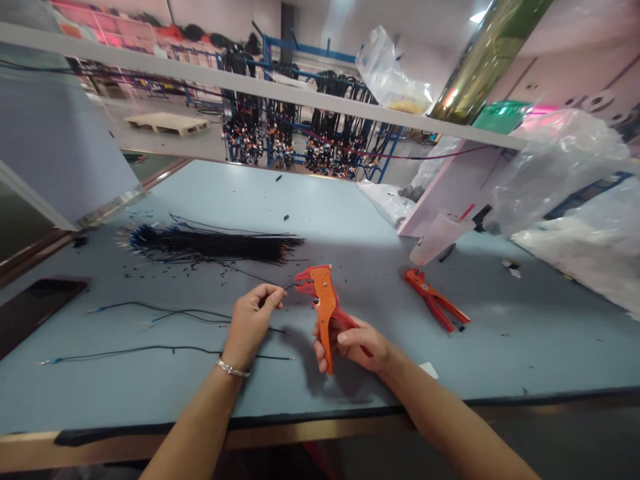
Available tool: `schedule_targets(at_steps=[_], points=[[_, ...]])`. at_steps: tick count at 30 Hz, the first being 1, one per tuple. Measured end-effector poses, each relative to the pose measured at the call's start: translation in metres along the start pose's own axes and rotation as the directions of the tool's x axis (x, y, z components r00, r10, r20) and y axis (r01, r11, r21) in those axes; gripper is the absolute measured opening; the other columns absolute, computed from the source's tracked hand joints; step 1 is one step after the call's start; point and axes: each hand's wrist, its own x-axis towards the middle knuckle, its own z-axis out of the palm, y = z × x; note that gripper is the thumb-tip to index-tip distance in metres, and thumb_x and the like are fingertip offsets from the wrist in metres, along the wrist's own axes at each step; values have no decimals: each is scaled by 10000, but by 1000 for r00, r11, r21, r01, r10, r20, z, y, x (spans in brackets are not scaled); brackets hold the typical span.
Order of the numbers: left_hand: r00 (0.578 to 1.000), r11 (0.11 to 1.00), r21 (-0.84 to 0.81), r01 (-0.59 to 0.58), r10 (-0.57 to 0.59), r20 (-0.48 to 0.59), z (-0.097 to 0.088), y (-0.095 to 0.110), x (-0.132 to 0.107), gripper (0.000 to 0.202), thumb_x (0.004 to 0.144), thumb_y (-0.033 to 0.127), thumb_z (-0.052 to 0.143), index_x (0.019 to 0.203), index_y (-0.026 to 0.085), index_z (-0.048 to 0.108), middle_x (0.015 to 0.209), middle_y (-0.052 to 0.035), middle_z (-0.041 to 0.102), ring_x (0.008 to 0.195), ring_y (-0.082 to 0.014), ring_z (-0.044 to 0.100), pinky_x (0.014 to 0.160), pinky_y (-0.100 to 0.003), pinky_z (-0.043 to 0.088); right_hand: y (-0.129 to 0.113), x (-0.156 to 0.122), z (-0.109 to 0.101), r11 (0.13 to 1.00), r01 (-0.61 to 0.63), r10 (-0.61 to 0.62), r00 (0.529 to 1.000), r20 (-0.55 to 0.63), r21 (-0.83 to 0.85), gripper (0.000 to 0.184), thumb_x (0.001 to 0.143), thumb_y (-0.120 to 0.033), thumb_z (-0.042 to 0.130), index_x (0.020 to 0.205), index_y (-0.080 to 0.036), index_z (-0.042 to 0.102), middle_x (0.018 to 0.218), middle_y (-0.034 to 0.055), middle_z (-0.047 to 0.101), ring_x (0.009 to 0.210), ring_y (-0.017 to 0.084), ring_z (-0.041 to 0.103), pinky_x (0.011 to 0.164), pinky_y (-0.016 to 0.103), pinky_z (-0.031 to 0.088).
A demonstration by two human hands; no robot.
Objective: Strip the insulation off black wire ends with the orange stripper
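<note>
1. A pale blue workbench [500,373] is stretching before the person, its near edge running below both forearms.
2. A clear plastic bag [565,167] is bulging at the far right.
3. A thick bundle of black wires [235,247] is lying left of centre, beyond the hands, its blue-tipped ends pointing left.
4. The right hand [363,343] is grasping the handles of an orange-and-red wire stripper [326,300], which is standing raised near the centre, head upward.
5. The left hand [253,320] is pinching a thin black wire [290,287] between thumb and fingers; its end is sitting at the stripper's jaws, though I cannot tell whether they are biting it.
6. A second wire stripper [435,300] is resting on the right, handles angled nearer.
7. Three loose black wires [150,349] are lying at the near left.
8. Small black scraps [286,217] are dotting the surface.
</note>
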Motion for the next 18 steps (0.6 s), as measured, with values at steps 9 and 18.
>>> schedule_targets(at_steps=[9, 18], points=[[999, 997, 78, -27, 26, 22, 0, 2, 1, 279, 776, 434, 568, 691, 174, 625, 596, 15, 586, 597, -132, 537, 602, -225, 426, 0, 0, 3, 997, -8, 4, 999, -52, -79, 374, 770, -346, 688, 1018, -81, 596, 791, 86, 653, 629, 185, 656, 547, 279, 511], [997, 989, 129, -77, 75, 14, -5, -2, 3, 290, 787, 442, 551, 704, 178, 637, 603, 12, 597, 607, -137, 550, 604, -229, 424, -3, 0, 5, 993, -47, 33, 992, -124, -110, 313, 749, -337, 714, 907, -98, 589, 671, 37, 622, 510, 141, 612, 455, 223, 469]])
